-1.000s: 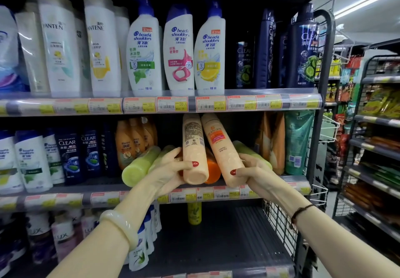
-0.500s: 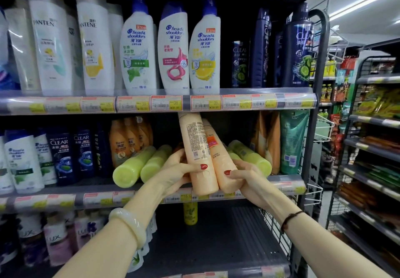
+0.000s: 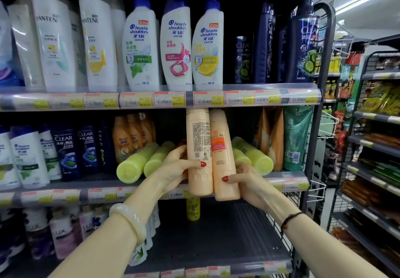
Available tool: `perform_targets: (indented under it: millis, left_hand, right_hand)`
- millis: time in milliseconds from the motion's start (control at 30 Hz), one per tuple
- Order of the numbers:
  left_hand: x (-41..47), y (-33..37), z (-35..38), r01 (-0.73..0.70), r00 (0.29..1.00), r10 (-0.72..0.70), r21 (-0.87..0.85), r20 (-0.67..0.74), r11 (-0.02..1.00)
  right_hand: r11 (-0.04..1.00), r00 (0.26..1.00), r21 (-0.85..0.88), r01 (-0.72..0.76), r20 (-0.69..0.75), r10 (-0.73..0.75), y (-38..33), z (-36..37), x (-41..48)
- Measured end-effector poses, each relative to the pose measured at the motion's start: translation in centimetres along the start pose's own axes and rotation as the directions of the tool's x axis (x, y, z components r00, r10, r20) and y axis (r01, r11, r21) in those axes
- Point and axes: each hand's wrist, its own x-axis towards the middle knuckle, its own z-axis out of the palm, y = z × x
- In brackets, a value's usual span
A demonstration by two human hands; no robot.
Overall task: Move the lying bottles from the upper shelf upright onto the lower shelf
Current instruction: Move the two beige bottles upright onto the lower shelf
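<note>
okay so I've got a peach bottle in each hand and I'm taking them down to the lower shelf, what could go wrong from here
1. The left hand and right hand hold the two peach bottles low down and pressed together; one could slip or tip the other.
2. Green bottles lie loose at the shelf lip beside both hands; a brush might roll them off.
3. A yellow bottle stands below and could get knocked.

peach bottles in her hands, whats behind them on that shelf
Behind the two peach bottles, lime-green bottles lie on the middle shelf: two to their left, more to their right. An orange shape peeks beside the left hand; whatever lies directly behind is covered.
</note>
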Motion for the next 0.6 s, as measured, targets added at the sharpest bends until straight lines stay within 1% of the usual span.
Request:
perform_targets:
  millis: [100, 233, 467, 600]
  left_hand:
    - [-0.2, -0.2, -0.5, -0.008, 1.0, 0.009, 0.034, -0.021, 0.999]
    - [-0.9, -1.2, -1.2, 0.004, 1.0, -0.003, 0.084, -0.009, 0.996]
    - [-2.5, -4.0, -2.1, -0.008, 0.998, -0.007, 0.256, 0.057, 0.967]
    - [-2.9, -5.9, -1.8, -0.029, 0.996, -0.003, 0.37, 0.087, 0.929]
  right_hand:
    - [0.995, 0.998, -0.084, 0.058, 0.027, -0.056, 0.4, 0.4, -0.1]
    - [0.991, 0.994, -0.07, 0.112, 0.006, -0.112, 1.4, 0.5, 0.0]
    - [0.986, 0.994, -0.131, 0.105, 0.042, -0.1, 3.0, 0.1, -1.0]
    - [0.965, 0.994, -0.241, 0.108, 0.003, -0.11, 4.2, -0.7, -1.7]
